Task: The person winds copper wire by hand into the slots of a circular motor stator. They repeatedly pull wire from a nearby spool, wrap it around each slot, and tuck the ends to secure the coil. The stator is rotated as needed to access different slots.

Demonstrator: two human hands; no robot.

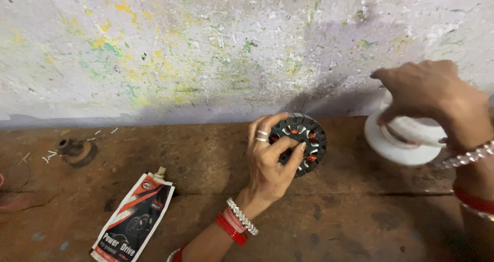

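My left hand [270,156] grips a round black stator [304,141] with copper windings in its slots, holding it upright on the brown floor. Two rings sit on that hand's fingers, and red and white bangles circle the wrist. My right hand [435,95] reaches over a white spool [399,143] at the right, by the wall, with its fingers on the spool's top flange. A beaded bracelet and red bangles show on the right wrist.
A black, red and white pouch with a nozzle [135,215] lies on the floor at lower left. A small rusty round part [77,150] sits at the far left near the paint-spattered wall [206,51]. White wire scraps [51,155] lie beside it.
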